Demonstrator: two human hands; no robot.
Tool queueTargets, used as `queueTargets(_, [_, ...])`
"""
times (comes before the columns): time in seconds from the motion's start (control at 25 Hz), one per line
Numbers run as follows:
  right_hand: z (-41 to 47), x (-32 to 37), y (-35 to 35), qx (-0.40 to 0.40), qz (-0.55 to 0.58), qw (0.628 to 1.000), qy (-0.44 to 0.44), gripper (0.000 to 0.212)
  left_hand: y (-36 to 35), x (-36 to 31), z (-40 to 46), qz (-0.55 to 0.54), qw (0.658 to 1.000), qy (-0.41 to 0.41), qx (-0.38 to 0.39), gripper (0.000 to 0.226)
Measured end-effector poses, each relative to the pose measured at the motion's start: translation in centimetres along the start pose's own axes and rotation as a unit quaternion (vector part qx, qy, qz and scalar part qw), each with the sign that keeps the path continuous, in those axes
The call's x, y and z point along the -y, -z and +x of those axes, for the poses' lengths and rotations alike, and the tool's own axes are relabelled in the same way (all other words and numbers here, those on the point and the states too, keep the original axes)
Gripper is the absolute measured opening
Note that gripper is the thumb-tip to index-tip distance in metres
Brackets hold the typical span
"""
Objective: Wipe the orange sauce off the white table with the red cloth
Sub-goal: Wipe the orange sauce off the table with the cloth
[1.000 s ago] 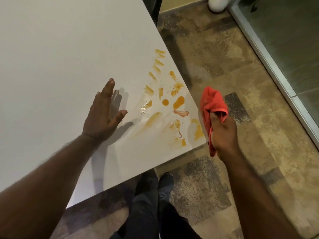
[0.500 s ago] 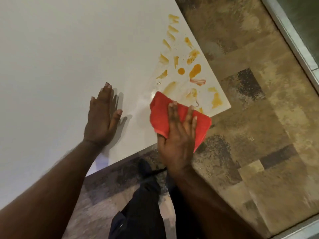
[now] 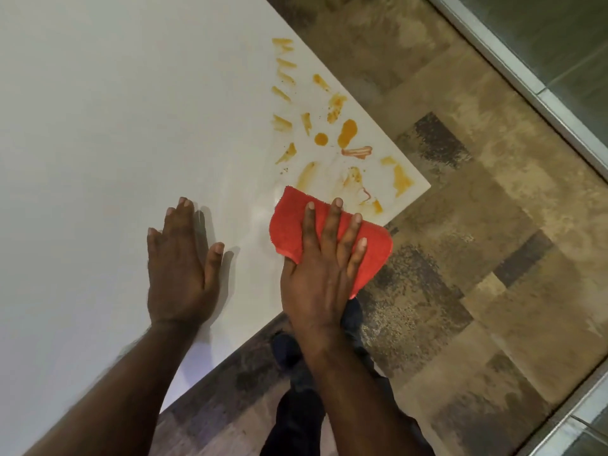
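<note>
Orange sauce (image 3: 348, 134) lies in several streaks and blobs near the right corner of the white table (image 3: 98, 126). The red cloth (image 3: 289, 225) lies flat at the table's near edge, just below the lowest streaks, with its right part hanging over the edge. My right hand (image 3: 324, 268) presses down on the cloth with fingers spread. My left hand (image 3: 179, 268) rests flat on the bare table to the left of the cloth, fingers apart, holding nothing.
The table's near edge runs diagonally from lower left to the corner (image 3: 427, 185) at right. Below it are my dark shoes and trousers (image 3: 296, 373) on a brown patchwork floor (image 3: 477, 258). A metal door track (image 3: 526, 83) crosses the upper right.
A second ago my right hand held the bunched cloth off the table's right edge. It brought the cloth onto the table and flattened it; since half a second ago it has stayed there.
</note>
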State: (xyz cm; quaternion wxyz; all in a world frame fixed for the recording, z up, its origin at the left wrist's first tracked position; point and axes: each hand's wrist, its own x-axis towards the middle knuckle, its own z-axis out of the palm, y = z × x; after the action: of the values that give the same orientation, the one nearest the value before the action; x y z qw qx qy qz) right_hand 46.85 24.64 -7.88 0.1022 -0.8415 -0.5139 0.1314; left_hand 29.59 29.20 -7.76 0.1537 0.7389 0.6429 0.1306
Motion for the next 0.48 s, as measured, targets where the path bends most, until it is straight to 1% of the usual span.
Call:
queueTargets(0.12, [2.9, -2.0, 1.0, -0.003, 0.006, 1.000, -0.018, 0.084, 0.0, 0.0, 0.0, 0.001, 1.000, 0.004, 0.006, 0.070])
queueTargets(0.2, [5.0, -3.7, 1.8, -0.007, 0.007, 1.000, -0.017, 0.084, 0.0, 0.1, 0.1, 0.002, 1.000, 0.001, 0.008, 0.070])
queueTargets(0.36, [9.3, -6.5, 3.1, -0.023, 0.021, 0.999, -0.041, 0.074, 0.2, -0.1, 0.1, 0.004, 1.000, -0.002, 0.014, 0.069])
queueTargets(0.48, [11.1, -6.9, 3.3, -0.037, 0.015, 0.997, -0.063, 0.067, 0.3, -0.2, 0.2, 0.006, 1.000, -0.007, 0.019, 0.067])
